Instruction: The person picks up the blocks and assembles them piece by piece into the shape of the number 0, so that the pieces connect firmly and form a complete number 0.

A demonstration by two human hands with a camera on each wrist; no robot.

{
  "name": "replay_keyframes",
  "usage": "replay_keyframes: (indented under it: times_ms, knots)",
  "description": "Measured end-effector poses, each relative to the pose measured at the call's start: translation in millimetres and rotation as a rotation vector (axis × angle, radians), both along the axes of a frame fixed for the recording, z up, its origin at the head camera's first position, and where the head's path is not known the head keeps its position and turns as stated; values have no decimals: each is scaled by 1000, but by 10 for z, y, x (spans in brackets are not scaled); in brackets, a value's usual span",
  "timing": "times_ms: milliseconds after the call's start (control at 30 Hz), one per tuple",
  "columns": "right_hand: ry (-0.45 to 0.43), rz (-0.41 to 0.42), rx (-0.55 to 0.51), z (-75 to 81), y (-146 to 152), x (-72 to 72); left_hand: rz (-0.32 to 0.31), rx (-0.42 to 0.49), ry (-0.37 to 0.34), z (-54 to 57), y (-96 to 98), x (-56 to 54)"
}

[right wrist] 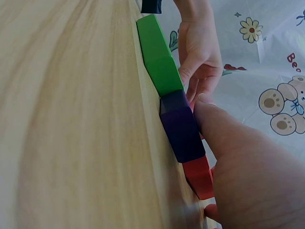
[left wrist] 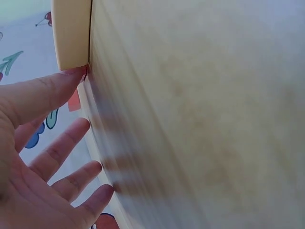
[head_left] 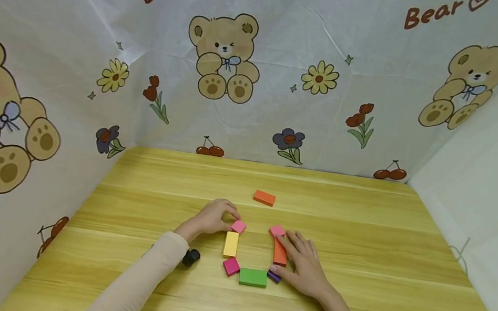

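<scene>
Coloured blocks form an open-topped ring on the wooden table. In the head view, my left hand [head_left: 213, 218] pinches a light pink block [head_left: 239, 227] between thumb and index finger, at the far end of a yellow block [head_left: 230, 244]. My right hand [head_left: 307, 267] lies along the right side, its fingers spread. Its thumb touches a purple block [right wrist: 181, 126], and its index finger reaches the orange-red block [head_left: 280, 254] and another light pink block [head_left: 276, 231]. At the near side lie a green block [head_left: 253, 278] and a magenta block [head_left: 231, 266].
A separate orange block [head_left: 264, 198] lies farther back, beyond the gap between the two light pink blocks. The wooden table [head_left: 139, 289] ends at a bear-print cloth [head_left: 262, 125] behind, with a white surface to the right. Both wrists wear black devices.
</scene>
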State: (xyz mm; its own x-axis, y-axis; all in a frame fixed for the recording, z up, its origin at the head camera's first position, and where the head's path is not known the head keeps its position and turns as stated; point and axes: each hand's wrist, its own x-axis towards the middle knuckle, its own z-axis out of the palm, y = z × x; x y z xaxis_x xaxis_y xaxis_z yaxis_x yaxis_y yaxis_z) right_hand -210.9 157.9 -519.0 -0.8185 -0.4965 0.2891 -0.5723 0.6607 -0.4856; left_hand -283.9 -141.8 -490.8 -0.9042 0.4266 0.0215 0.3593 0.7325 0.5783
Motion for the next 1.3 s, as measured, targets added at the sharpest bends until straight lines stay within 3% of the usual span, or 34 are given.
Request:
replay_keyframes:
  times_ms: [1000, 1300]
  knots:
    - [-15, 1, 6, 16, -15, -1, -25, -16, -9, 50, -23, 7]
    - [-14, 2, 5, 16, -4, -3, 27, 95, -33, 65, -72, 110]
